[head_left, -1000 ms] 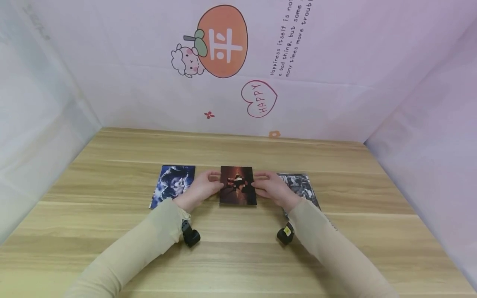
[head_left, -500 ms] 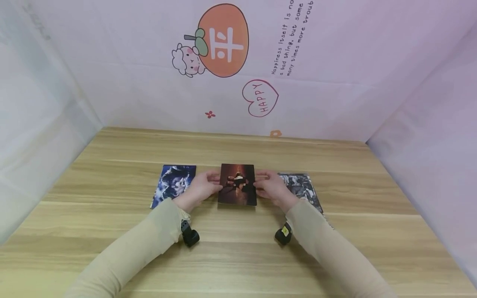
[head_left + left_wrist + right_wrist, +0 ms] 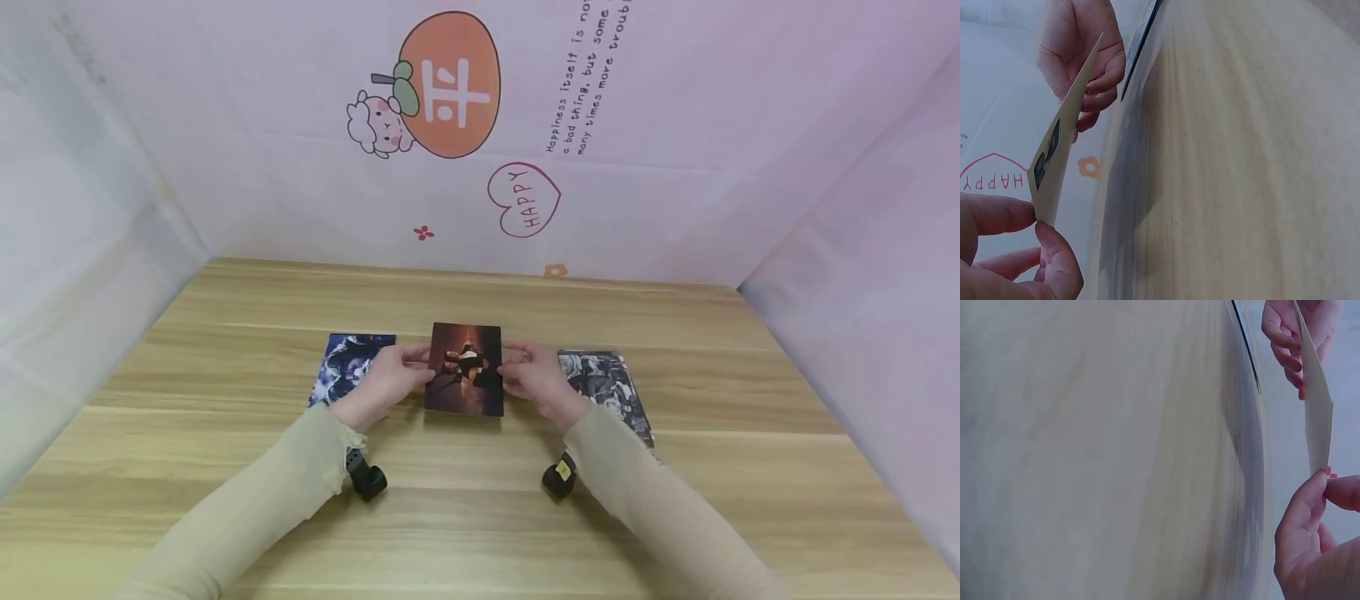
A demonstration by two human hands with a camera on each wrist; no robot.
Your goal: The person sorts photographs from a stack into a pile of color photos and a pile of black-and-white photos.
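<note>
A dark reddish-brown picture card (image 3: 466,392) with figures printed on it is held above the table between both hands. My left hand (image 3: 386,377) pinches its left edge between thumb and fingers. On the opposite edge, my right hand (image 3: 538,377) pinches it the same way. The left wrist view shows the card's pale underside (image 3: 1060,150), with a small dark print on it, raised off the wood. A blue-and-white picture card (image 3: 347,360) lies partly hidden behind the left hand. Beside the right hand lies a black-and-white picture card (image 3: 609,385), partly covered by the hand and sleeve.
The wood-grain table (image 3: 465,533) runs back to a white printed cloth wall (image 3: 285,192), with more cloth at both sides. A small black camera is strapped to each wrist: the left camera (image 3: 368,480) and the right camera (image 3: 558,478).
Both hands have raised the reddish-brown card off the table and shifted it slightly left. The blue card and the black-and-white card have stayed in place.
</note>
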